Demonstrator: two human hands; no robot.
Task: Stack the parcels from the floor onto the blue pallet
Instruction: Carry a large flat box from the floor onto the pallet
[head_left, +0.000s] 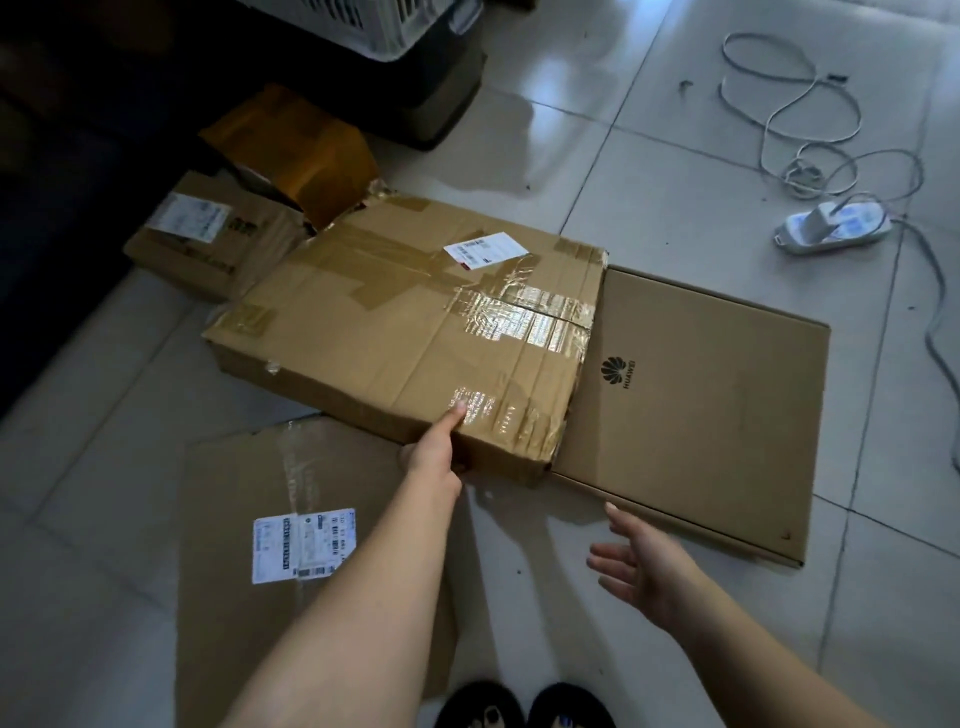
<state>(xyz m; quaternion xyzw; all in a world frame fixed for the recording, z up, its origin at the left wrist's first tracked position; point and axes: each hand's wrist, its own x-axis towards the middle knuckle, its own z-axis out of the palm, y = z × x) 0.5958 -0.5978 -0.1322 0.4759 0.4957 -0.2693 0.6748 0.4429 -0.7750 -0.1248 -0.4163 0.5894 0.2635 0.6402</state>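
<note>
A large taped cardboard parcel (410, 322) lies on the tiled floor, partly over a flat Huawei box (711, 395). My left hand (434, 452) grips the parcel's near edge, thumb on top and fingers under it. My right hand (636, 564) hovers with fingers spread, just short of the flat box's near edge, holding nothing. A flat parcel with a white label (249, 525) lies under my left forearm. A smaller labelled box (208, 239) and a yellow-taped parcel (296, 150) sit further back on the left. No blue pallet is in view.
A white power strip (831, 228) with tangled cables (810, 104) lies on the floor at the right. A white slatted crate (374, 26) on a dark base stands at the top. Dark furniture fills the left side. My feet (524, 706) are at the bottom edge.
</note>
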